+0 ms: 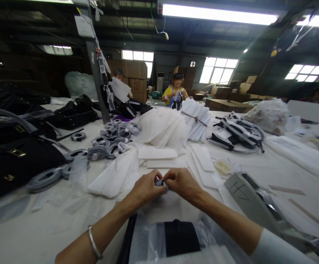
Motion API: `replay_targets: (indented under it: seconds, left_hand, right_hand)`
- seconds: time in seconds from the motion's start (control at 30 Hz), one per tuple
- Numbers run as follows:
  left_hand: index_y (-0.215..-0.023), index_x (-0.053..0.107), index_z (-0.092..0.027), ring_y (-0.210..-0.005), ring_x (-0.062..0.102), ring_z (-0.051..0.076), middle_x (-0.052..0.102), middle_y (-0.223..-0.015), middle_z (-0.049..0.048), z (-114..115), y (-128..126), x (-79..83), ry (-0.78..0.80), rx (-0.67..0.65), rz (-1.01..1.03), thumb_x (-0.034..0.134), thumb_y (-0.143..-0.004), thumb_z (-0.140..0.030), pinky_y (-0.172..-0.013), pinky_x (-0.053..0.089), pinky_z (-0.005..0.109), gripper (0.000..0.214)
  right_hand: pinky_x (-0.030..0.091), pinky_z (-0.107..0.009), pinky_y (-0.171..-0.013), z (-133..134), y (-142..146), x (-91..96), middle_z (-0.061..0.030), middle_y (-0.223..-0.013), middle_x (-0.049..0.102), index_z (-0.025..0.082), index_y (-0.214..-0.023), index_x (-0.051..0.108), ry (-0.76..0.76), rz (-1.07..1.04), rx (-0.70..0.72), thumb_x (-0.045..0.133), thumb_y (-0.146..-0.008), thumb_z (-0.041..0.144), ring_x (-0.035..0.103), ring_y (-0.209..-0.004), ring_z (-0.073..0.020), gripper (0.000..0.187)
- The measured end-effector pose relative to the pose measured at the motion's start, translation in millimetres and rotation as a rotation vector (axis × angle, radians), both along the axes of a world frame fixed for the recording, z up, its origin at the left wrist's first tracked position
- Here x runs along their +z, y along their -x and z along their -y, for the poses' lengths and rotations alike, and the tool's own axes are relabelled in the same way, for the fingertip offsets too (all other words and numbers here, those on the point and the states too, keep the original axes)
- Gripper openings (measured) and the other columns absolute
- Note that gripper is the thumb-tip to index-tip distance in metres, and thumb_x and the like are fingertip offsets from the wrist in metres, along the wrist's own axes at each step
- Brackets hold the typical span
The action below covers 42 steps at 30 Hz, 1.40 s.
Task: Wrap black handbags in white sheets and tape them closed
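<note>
Head view: your left hand (148,186) and right hand (182,182) meet above the pale table (38,234), thumbs and fingers nearly closed in pinches on a small dark piece (158,182) between them, probably because something so little needs steadying from both sides; your fingertips hide its full shape. Flat, matte white sheets (158,153) lie just beyond, seemingly within easy reach, near coiled grey straps (97,152). Nearer you, a smooth black item (181,240) shows amid glossy, crumpled clear plastic (156,240).
</note>
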<state>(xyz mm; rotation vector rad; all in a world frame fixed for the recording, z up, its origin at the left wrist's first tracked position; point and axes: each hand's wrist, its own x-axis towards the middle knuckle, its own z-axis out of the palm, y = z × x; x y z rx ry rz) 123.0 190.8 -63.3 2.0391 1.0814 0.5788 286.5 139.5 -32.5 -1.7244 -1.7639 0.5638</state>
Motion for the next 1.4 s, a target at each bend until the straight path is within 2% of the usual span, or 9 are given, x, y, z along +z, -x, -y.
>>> replay_targets:
  seconds: [0.13,0.33,0.47,0.63,0.8,0.97,1.17,1.3,1.4]
  left_hand:
    - [-0.094,0.067,-0.024,-0.076,0.06,0.02,0.068,-0.081,-0.0002,3.2,4.0,6.3,-0.089,-0.065,-0.043,0.066,-0.074,-0.041,-0.064,0.033,0.027,0.027]
    - [-0.083,0.066,-0.017,-0.077,0.058,0.018,0.067,-0.079,0.0005,-7.6,-3.9,-2.3,0.258,-0.098,0.292,0.067,-0.072,-0.039,-0.067,0.041,0.026,0.025]
    - [-0.072,0.061,-0.016,-0.067,0.055,0.015,0.06,-0.068,-0.0018,-10.9,-10.9,-5.8,0.362,-0.039,0.365,0.069,-0.067,-0.036,-0.061,0.04,0.025,0.022]
    - [-0.072,0.059,-0.016,-0.057,0.052,0.012,0.06,-0.062,-0.0028,-10.6,-12.0,-5.5,0.511,-0.014,0.464,0.069,-0.061,-0.032,-0.055,0.038,0.023,0.022]
    - [-0.078,0.06,-0.015,-0.056,0.053,0.01,0.063,-0.066,0.0,-12.0,-2.7,2.3,0.66,-0.083,0.561,0.071,-0.064,-0.035,-0.056,0.04,0.023,0.028]
    - [-0.079,0.063,-0.013,-0.062,0.057,0.012,0.065,-0.072,0.003,-12.8,7.8,9.1,0.753,-0.185,0.615,0.076,-0.063,-0.044,-0.065,0.045,0.025,0.037]
    - [-0.077,0.062,-0.014,-0.057,0.055,0.011,0.065,-0.069,0.001,-7.1,6.3,8.7,0.737,-0.087,0.6,0.081,-0.057,-0.041,-0.06,0.043,0.023,0.039]
    - [-0.08,0.062,-0.014,-0.053,0.055,0.01,0.065,-0.065,0.0001,-5.7,7.0,14.1,0.717,-0.015,0.558,0.078,-0.057,-0.037,-0.055,0.041,0.022,0.036]
    - [-0.082,0.063,-0.012,-0.054,0.056,0.011,0.068,-0.066,0.0022,-3.9,8.9,20.7,0.727,-0.031,0.529,0.078,-0.057,-0.037,-0.055,0.042,0.022,0.038]
  right_hand:
    - [0.048,-0.026,-0.074,-0.5,-4.5,-0.7,-0.003,-0.083,0.077,0.023,-0.084,0.077,-0.206,0.292,0.126,0.059,-0.073,0.006,0.069,-0.077,-0.0185,0.027]
    - [0.047,-0.027,-0.073,-7.2,-15.9,0.4,-0.0058,-0.077,0.072,0.019,-0.085,0.073,-0.391,0.503,0.307,0.061,-0.083,0.011,0.066,-0.073,-0.0187,0.015]
    - [0.046,-0.026,-0.072,-8.1,-20.1,0.2,-0.0047,-0.074,0.069,0.02,-0.086,0.071,-0.475,0.528,0.328,0.059,-0.087,0.013,0.064,-0.071,-0.0174,0.014]
    - [0.048,-0.026,-0.073,-1.9,-16.3,-1.2,-0.005,-0.076,0.071,0.02,-0.089,0.072,-0.469,0.495,0.287,0.057,-0.092,0.015,0.066,-0.073,-0.0175,0.016]
    - [0.053,-0.03,-0.084,12.0,-7.5,-0.5,-0.0068,-0.097,0.075,0.022,-0.102,0.072,-0.485,0.324,0.184,0.057,-0.092,0.014,0.07,-0.091,-0.0197,0.02]
    - [0.04,-0.049,-0.109,30.7,-3.5,-5.6,-0.0101,-0.129,0.065,0.023,-0.124,0.064,-0.605,0.425,0.203,0.053,-0.094,0.018,0.056,-0.124,-0.0254,0.032]
    - [0.031,-0.058,-0.113,36.6,-1.4,-9.3,-0.0105,-0.14,0.056,0.023,-0.126,0.063,-0.559,0.42,0.189,0.058,-0.092,0.022,0.046,-0.134,-0.0296,0.034]
    - [0.038,-0.052,-0.111,50.1,-27.3,10.8,-0.0086,-0.128,0.065,0.024,-0.119,0.068,-0.561,0.219,0.126,0.057,-0.094,0.028,0.057,-0.124,-0.0264,0.028]
    - [0.045,-0.044,-0.103,84.0,-79.4,32.2,-0.0074,-0.114,0.072,0.025,-0.108,0.073,-0.52,0.101,-0.192,0.058,-0.09,0.035,0.064,-0.112,-0.0263,0.026]
